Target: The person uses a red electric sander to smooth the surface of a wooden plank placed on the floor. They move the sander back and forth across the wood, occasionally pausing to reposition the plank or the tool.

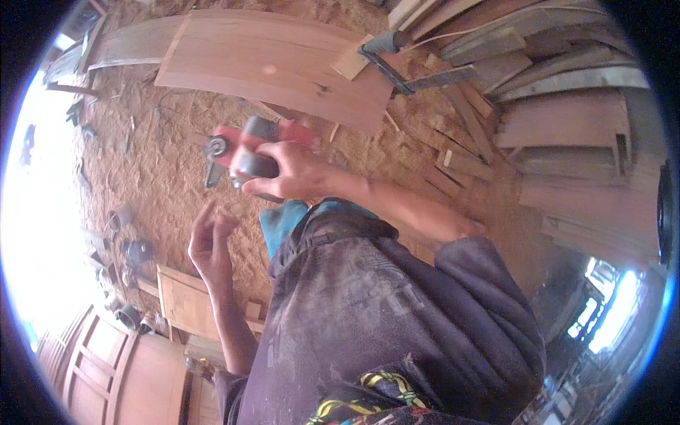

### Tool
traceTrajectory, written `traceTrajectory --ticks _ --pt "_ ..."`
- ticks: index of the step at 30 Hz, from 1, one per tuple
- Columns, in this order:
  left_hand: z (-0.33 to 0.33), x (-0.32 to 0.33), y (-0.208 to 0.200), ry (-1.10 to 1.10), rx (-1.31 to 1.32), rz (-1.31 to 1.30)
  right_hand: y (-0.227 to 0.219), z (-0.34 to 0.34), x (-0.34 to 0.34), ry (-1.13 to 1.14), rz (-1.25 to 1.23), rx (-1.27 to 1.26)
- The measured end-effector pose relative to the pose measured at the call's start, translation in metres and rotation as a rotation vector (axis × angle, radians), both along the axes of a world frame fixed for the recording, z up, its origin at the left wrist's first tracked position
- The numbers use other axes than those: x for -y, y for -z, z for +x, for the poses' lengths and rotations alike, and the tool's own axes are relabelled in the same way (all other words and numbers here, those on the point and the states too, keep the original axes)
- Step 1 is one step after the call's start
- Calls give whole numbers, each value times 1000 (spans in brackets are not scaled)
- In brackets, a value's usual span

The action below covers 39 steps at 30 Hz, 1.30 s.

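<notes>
Our right hand (301, 172) wraps its fingers round the red-and-grey power tool (249, 145), seemingly a planer, above the shavings (166, 131), probably to bear its weight; our left hand (211, 244), fingers loosely bent, hangs apart, apparently unneeded for support.

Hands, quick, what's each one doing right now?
Left hand: loosely open, holding nothing.
Right hand: closed around a red and grey power tool.

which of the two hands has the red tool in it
The right hand, gripping the red-and-grey power tool; the left hand is apart from it, with nothing visible in it.
</notes>
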<state>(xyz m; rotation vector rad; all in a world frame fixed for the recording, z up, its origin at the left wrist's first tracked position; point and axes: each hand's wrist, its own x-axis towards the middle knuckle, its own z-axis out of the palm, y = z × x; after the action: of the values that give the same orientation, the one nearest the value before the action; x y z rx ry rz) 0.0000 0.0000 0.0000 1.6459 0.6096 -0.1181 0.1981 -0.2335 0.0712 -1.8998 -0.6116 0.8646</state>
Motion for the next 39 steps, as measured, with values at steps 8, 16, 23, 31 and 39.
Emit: traceTrajectory --ticks 8,16,23,31,39 --pt "3 133 5 45 -159 -443 -14 -49 147 173 -29 19" --pt "62 208 33 296 -214 -451 -3 -18 238 216 -134 84" --pt "65 187 29 204 -313 -203 -4 -13 207 240 -167 27" --pt "94 118 33 -61 -223 -318 14 14 109 210 -208 77" --pt "151 -76 44 54 -107 -231 40 74 -81 164 -141 372"
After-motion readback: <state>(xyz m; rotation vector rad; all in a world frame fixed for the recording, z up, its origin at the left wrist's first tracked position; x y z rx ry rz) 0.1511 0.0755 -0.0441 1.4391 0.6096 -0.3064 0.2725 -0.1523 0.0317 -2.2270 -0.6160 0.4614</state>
